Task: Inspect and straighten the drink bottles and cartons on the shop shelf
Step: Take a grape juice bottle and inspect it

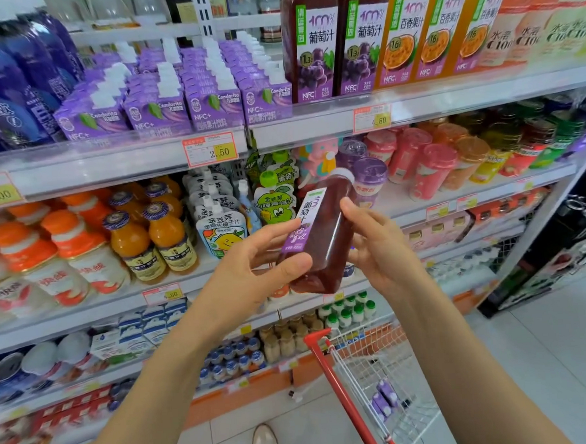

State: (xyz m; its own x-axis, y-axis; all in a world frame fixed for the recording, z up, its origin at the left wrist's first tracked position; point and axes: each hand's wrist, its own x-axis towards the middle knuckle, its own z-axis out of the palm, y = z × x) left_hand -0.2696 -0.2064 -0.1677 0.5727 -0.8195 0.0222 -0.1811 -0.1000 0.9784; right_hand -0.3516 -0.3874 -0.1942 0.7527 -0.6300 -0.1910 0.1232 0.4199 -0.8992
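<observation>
Inspecting grape juice bottle: left hand pinches its base, right hand curls round the side; best rotated slowly, gripped firmly.

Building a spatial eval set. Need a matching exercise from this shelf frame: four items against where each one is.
Items
1. dark purple grape juice bottle with white cap
2. purple drink cartons with white caps
3. orange juice bottles with dark blue caps
4. white wire shopping cart with red handle

Places
A. on the floor, below the hands
B. upper shelf, left of the tall grape juice bottles
C. held tilted between the left hand and the right hand
D. shelf below the cartons, left of the white spout pouches

Pairs: 1-C, 2-B, 3-D, 4-A
</observation>
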